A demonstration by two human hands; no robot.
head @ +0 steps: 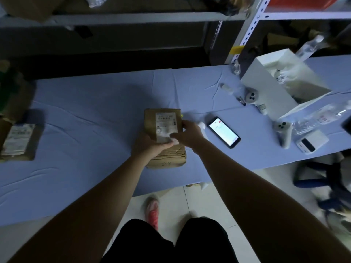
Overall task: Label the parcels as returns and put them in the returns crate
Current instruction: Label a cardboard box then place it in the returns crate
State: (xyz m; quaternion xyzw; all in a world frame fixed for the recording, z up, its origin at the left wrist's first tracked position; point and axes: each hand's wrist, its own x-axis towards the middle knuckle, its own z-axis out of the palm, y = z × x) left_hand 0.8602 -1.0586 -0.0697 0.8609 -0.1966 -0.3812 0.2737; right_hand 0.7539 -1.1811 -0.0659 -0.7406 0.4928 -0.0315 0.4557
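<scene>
Dim storeroom, metal shelving (245, 35) behind, blue cloth over the desk (95, 120).

Left grip (152, 147): closed round the brown parcel (150, 120) from the near left, thumb laid over the top face. Reads as a steadying hold, keeping the top face level and facing up for labelling.

Right grip (190, 132): fingers curled on the parcel's right edge, thumb down on a pale patch at the lower corner of the printed shipping label (165, 122). Probably pressing a returns sticker flat. Too blurred to say whether the patch is a separate sticker.

Parcel sits mid-desk, close to the near edge, long side running away from the person. Whether it rests on the cloth or is lifted slightly, cannot tell.

Just right of it: a phone (224, 132), screen lit and face up, likely kept there for reference.

Further right: a white box (275, 86), a plastic bottle (319, 118), a power bank (312, 142).

Far left edge: a second parcel (18, 141), label up, well apart, likely waiting its turn.

Returns crate: not made out anywhere. Labelling step in hand; crating not yet done.
</scene>
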